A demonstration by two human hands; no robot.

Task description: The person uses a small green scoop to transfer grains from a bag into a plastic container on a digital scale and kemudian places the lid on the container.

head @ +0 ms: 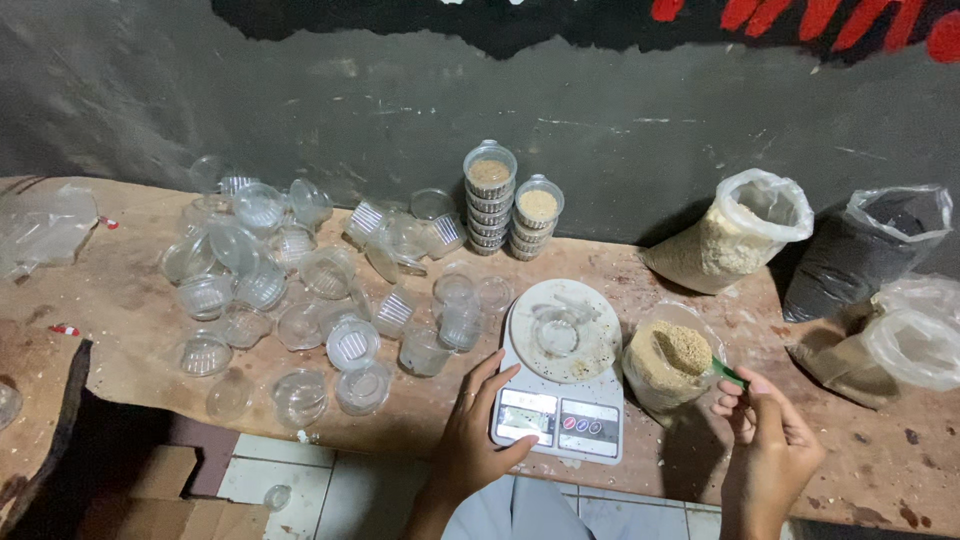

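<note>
A person works at a worn wooden bench [130,300] set against a dark wall. The left hand [478,430] rests with fingers loosely spread against the front left corner of a white digital kitchen scale [560,400], gripping nothing. On the scale's round platform sits a small clear plastic cup [556,333], apparently empty, though its transparency makes that hard to judge.

The right hand [765,430] pinches the handle of a green scoop [722,370], whose bowl carries a heap of tan grain [684,346] held over an open clear bag of the same grain [660,375], just to the right of the scale.

Behind the scale stand two stacks of lidded cups filled with grain [510,210], close to the wall. To the left, a scatter of empty clear cups and lids [290,290] covers much of the bench.

At the right, well apart from the scale, lean a clear bag of pale meal [735,235], a bag of dark material [870,250] and a further clear bag [915,340] lying on a brown sack.
</note>
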